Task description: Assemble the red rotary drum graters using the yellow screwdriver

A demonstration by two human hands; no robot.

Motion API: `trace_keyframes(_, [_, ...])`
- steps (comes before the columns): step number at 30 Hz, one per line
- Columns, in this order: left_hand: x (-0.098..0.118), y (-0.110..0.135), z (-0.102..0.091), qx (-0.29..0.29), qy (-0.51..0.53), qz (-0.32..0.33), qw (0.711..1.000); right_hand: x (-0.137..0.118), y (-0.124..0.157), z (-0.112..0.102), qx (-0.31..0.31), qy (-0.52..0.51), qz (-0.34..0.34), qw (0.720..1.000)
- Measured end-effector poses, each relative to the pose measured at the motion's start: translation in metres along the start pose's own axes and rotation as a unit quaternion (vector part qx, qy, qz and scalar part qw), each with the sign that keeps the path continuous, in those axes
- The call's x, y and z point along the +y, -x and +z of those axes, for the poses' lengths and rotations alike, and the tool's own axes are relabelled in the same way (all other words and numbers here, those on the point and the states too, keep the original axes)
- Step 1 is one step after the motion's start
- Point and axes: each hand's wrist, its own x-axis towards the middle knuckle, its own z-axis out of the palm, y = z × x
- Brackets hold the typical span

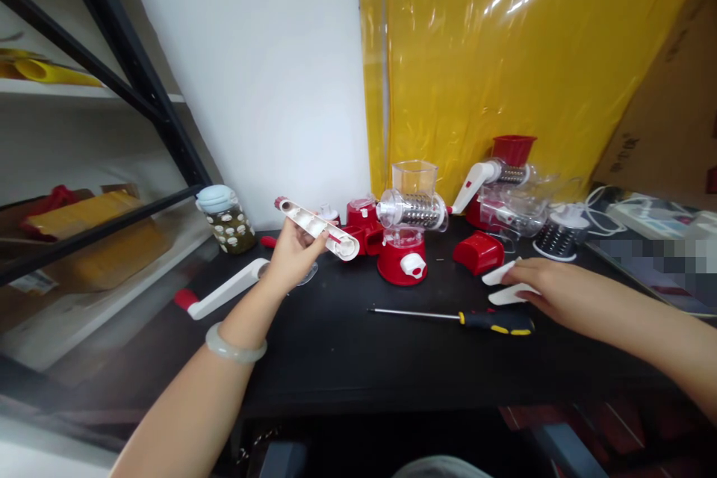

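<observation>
My left hand is closed around a white crank handle with red ends, holding it up above the black table. My right hand lies palm down on the table, fingers resting on two small white plastic pieces. A screwdriver with a black and yellow grip lies between my hands. A red and clear rotary grater with a metal drum stands just behind, in the middle.
A second white crank handle lies at the table's left edge. A jar stands near the wall. Behind are another grater, a red cap, a loose metal drum and cables. Black shelving rises at left.
</observation>
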Motion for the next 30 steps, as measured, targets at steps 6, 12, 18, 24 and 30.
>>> trace_keyframes(6, [-0.003,0.002,0.002,-0.012,0.02,-0.04,0.999,0.039,0.03,0.026,0.042,0.022,-0.033,0.998])
trace_keyframes(12, [-0.002,0.006,0.004,-0.045,0.015,-0.069,0.996,0.045,0.03,0.046,0.055,0.092,-0.052,0.993])
trace_keyframes(18, [-0.004,0.006,0.005,-0.05,0.026,-0.075,0.996,0.045,0.026,0.046,0.062,0.158,-0.073,0.983])
trace_keyframes(24, [-0.003,0.008,0.007,-0.047,0.048,-0.072,0.995,0.035,0.026,0.035,0.092,0.189,-0.117,0.971])
trace_keyframes(30, [-0.002,0.012,0.009,-0.073,0.065,-0.061,0.993,0.027,0.027,0.022,0.162,0.113,-0.108,0.974])
